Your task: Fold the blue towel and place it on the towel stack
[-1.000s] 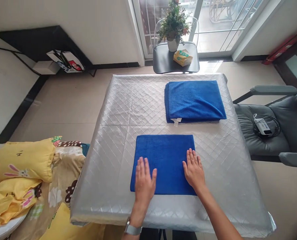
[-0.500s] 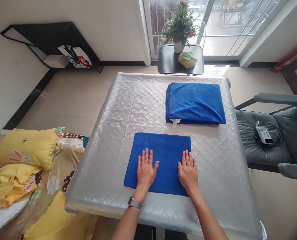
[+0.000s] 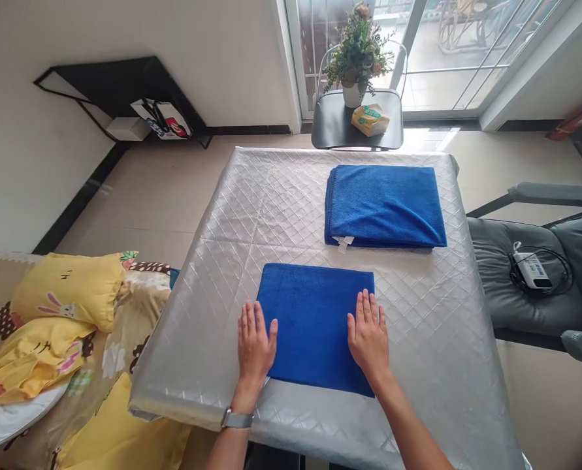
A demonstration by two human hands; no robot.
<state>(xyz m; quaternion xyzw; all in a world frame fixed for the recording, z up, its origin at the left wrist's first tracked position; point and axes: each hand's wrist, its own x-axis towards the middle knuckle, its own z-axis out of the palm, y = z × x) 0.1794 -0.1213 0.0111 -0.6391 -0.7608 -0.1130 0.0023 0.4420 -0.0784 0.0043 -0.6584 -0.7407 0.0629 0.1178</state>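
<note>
A blue towel lies flat, in a near rectangle, close to the front edge of the table. At its left edge is my left hand, palm down with the fingers stretched out, partly over the cloth and partly over the table cover. My right hand rests flat on the towel's right edge, its fingers straight. Neither hand grips anything. Farther back on the right sits a thicker folded stack of blue cloth, a white tag showing at its left front corner.
A silver quilted cover drapes the table. Behind it stands a black chair with a flower pot and a tissue pack. At right, a grey armchair holds a white device with a cable. Yellow pillows lie at left.
My left hand has slid left from the towel's surface to its left edge. My right hand stays on the right side. The view has shifted slightly.
</note>
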